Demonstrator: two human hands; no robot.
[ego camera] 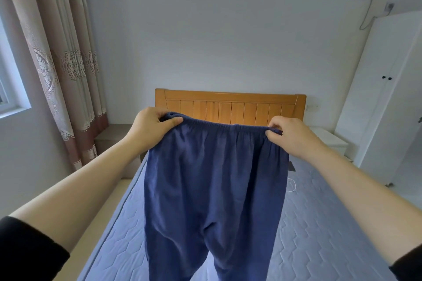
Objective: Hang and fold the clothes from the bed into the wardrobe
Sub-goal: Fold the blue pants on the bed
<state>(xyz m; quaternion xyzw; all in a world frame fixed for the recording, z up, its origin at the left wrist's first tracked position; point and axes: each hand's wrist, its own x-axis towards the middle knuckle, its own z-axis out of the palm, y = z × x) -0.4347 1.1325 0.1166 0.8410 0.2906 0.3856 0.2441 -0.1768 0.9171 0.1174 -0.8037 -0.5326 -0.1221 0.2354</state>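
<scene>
Blue trousers (214, 189), soft, light, limp; I judge the waistband best; both hands (150, 129) (294, 137) pinch it above the bed (319, 223); wardrobe (374, 98) at 2 o'clock.

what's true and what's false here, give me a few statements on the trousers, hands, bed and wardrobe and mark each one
1. The left hand and the right hand both hold the trousers by the waistband. True.
2. The trousers lie flat on the bed. False: they hang in the air above it.
3. The wardrobe doors are shut. True.
4. The headboard is white. False: it is orange-brown wood.
5. The curtain hangs to the right of the bed. False: it hangs on the left, by the window.
</scene>
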